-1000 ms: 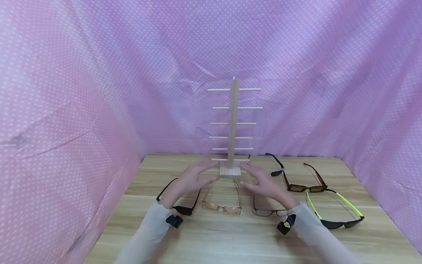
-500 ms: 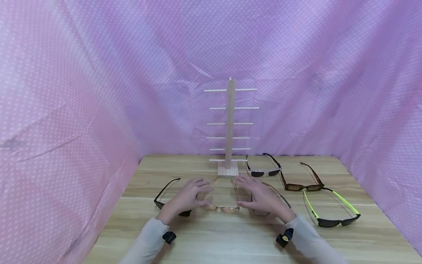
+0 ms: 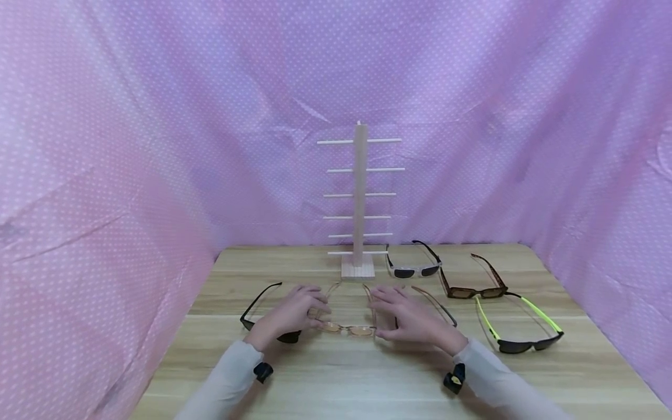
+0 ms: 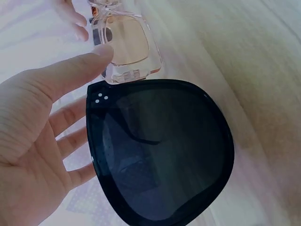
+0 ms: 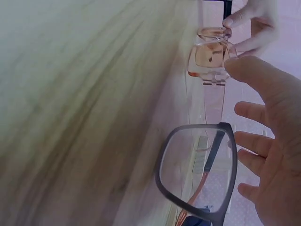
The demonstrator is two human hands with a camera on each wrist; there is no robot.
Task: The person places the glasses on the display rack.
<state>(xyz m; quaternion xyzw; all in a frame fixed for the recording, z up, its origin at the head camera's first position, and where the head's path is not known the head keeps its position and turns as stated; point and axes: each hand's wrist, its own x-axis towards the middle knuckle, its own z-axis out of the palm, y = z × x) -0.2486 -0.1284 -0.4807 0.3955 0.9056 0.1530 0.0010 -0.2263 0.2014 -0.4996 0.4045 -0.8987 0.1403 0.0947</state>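
Eyeglasses with a clear frame and peach lenses (image 3: 361, 331) lie on the table between both hands, temples unfolded away from me. My left hand (image 3: 294, 309) is at their left side, thumb tip by the lens rim in the left wrist view; I cannot tell whether it touches. Black sunglasses (image 4: 164, 150) lie under and beside that hand, partly hidden in the head view. At the right side of the peach pair is my right hand (image 3: 409, 318), its thumb against or just before the rim, fingers loosely bent. Below it, grey-framed eyeglasses (image 5: 161, 165) are mostly hidden in the head view.
A wooden display stand (image 3: 359, 192) with several crossbars stands at the back. To the right lie clear-framed dark sunglasses (image 3: 416, 272), tortoiseshell sunglasses (image 3: 475, 293) and black sunglasses with neon-green temples (image 3: 530, 346). A pink dotted cloth (image 3: 252, 116) surrounds the wooden table (image 3: 336, 385).
Both hands have come down and back from near the stand's base to the two sides of the peach-lens eyeglasses. The head view has shifted slightly. The glasses on the table lie as before.
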